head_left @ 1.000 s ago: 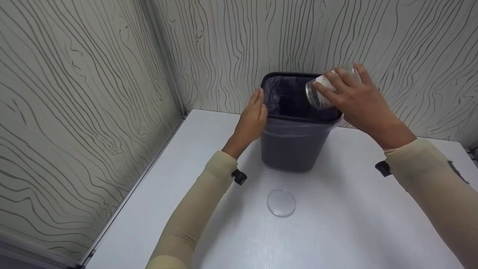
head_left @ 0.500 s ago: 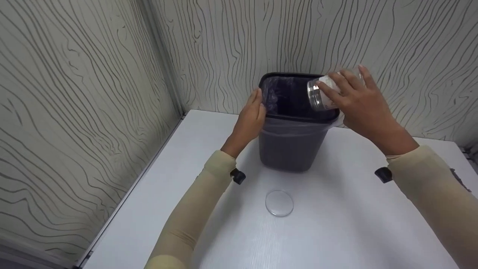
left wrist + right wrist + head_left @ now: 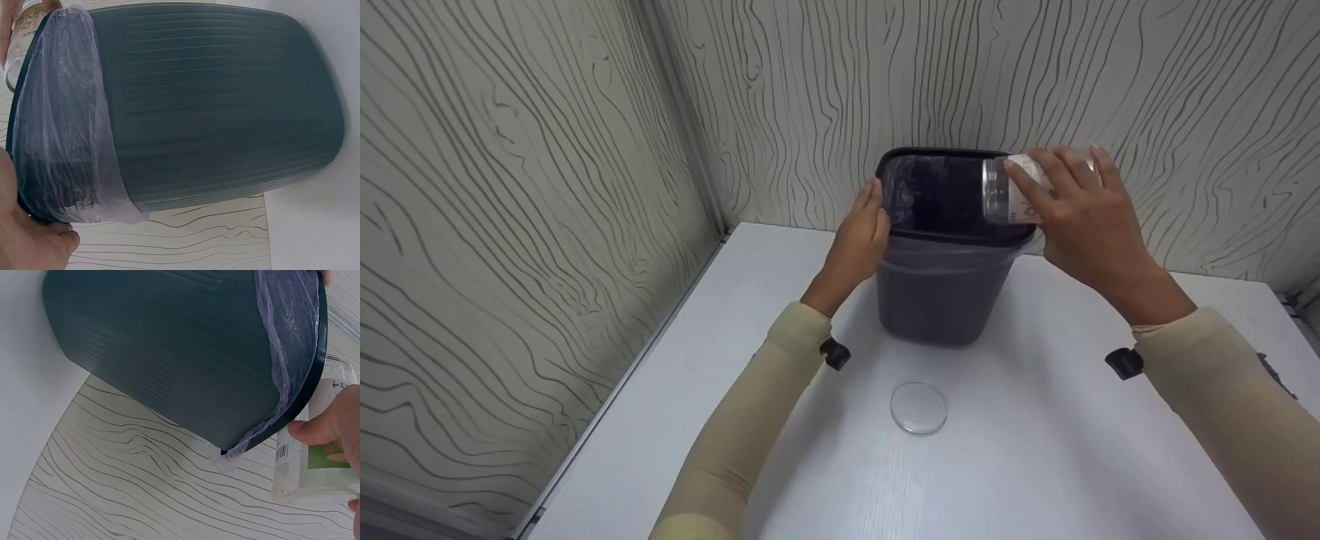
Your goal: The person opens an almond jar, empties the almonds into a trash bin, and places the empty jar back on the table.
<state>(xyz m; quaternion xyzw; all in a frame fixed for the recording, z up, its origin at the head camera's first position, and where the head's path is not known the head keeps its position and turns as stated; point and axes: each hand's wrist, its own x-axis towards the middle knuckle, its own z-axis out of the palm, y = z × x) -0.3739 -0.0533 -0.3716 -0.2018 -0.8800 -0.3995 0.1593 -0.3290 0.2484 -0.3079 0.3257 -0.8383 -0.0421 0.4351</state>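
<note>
In the head view my left hand (image 3: 855, 236) rests against the left rim of a dark bin (image 3: 941, 300), its fingers lying along the edge. A thin translucent bag lines the bin and folds over its rim; the left wrist view shows this bag (image 3: 67, 124) closely. My right hand (image 3: 1091, 225) holds a clear plastic jar (image 3: 997, 191) with a pale label on its side, mouth toward the bin opening. The right wrist view shows the thumb pressing the labelled jar (image 3: 289, 481) beside the rim. Contents inside the bin are too dark to tell.
A clear round lid (image 3: 919, 407) lies on the white table (image 3: 997, 465) in front of the bin. Wood-patterned panels (image 3: 810, 90) stand behind and to the left. The table's left edge meets the side panel.
My right hand has turned the jar from mouth-down toward nearly level, lowering slightly. The left hand keeps its place at the rim. The view has shifted a little.
</note>
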